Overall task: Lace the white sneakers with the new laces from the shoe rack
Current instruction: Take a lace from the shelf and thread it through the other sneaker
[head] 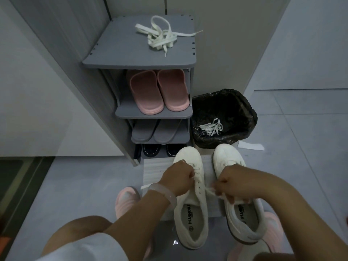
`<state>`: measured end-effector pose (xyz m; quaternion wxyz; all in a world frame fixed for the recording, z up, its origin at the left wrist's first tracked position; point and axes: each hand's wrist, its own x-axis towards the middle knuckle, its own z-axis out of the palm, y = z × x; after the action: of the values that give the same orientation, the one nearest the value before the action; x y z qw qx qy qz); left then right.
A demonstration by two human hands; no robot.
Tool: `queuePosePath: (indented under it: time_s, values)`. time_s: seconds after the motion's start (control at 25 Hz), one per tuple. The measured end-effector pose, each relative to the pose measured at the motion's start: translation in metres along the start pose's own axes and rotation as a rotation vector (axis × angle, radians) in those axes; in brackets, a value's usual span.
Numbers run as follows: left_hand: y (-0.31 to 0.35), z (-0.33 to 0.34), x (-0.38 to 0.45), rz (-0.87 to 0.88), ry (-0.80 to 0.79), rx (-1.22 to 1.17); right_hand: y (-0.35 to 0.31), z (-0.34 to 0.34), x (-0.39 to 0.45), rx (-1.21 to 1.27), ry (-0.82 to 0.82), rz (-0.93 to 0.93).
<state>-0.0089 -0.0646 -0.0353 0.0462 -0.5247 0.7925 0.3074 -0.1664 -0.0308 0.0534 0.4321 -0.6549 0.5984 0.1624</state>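
Note:
Two white sneakers stand side by side on a pale mat on the floor, the left sneaker (pixel 190 210) and the right sneaker (pixel 243 219). My left hand (pixel 177 178) grips the lace at the left sneaker's eyelets. My right hand (pixel 228 183) pinches a white lace end (pixel 210 191) that runs across from the left sneaker. A loose pile of white laces (pixel 162 35) lies on top of the grey shoe rack (pixel 116 59).
Pink slippers (pixel 160 91), grey slippers and dark shoes fill the rack's shelves. A black-lined bin (pixel 224 117) holding old white laces stands right of the rack. A paper scrap (pixel 250 146) lies beside it. My feet wear pink slippers (pixel 126 200). A wall panel rises on the left.

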Motion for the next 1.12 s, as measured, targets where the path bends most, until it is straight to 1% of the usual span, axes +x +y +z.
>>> queuePosePath:
  time_s: [0.08,0.12,0.16,0.24,0.28,0.32,0.4,0.48,0.56,0.64,0.8,0.84,0.92,0.96,1.0,1.04,1.12]
  values:
    - [-0.002,-0.004,0.003,-0.021,-0.011,-0.104,0.006,0.009,0.021,-0.19,0.414,0.107]
    - [-0.004,-0.006,0.006,-0.036,-0.031,-0.168,0.006,0.016,0.031,-0.179,0.563,0.108]
    - [-0.005,-0.008,0.007,-0.057,-0.049,-0.236,0.005,0.024,0.039,-0.134,0.621,0.064]
    - [-0.007,-0.009,0.009,-0.107,-0.064,-0.34,0.001,0.042,0.056,-0.083,0.547,-0.029]
    - [-0.007,-0.009,0.008,-0.117,-0.056,-0.358,-0.001,0.051,0.063,-0.063,0.501,-0.038]
    - [-0.006,-0.009,0.007,-0.11,-0.04,-0.362,-0.001,0.058,0.067,-0.033,0.493,-0.04]
    - [-0.008,-0.008,0.004,-0.076,-0.014,-0.372,-0.001,0.062,0.071,0.057,0.548,-0.075]
    - [-0.01,-0.007,0.002,-0.023,-0.006,-0.277,0.0,0.056,0.073,0.198,0.555,-0.1]
    - [-0.013,-0.004,0.002,-0.006,0.039,-0.16,0.003,0.051,0.075,0.288,0.52,-0.092]
    - [-0.014,-0.002,0.004,-0.025,0.071,-0.171,0.002,0.053,0.074,0.239,0.506,-0.1]
    - [-0.014,-0.003,0.003,-0.058,0.064,-0.298,-0.01,0.062,0.079,-0.006,0.619,-0.074]
    - [-0.013,-0.003,0.002,-0.056,0.07,-0.295,-0.013,0.062,0.08,-0.03,0.634,-0.055]
    - [-0.01,-0.002,-0.004,-0.036,0.039,-0.232,-0.015,0.059,0.084,-0.006,0.602,-0.015]
    - [-0.009,-0.001,-0.007,-0.023,-0.003,-0.184,-0.014,0.057,0.087,0.066,0.554,0.011]
    - [-0.01,0.0,-0.01,-0.014,-0.043,-0.141,-0.012,0.053,0.089,0.201,0.483,0.047]
    - [-0.01,0.001,-0.012,-0.009,-0.065,-0.119,-0.01,0.048,0.09,0.4,0.389,0.108]
    - [-0.012,0.002,-0.015,-0.008,-0.061,-0.132,-0.007,0.039,0.087,0.789,0.237,0.249]
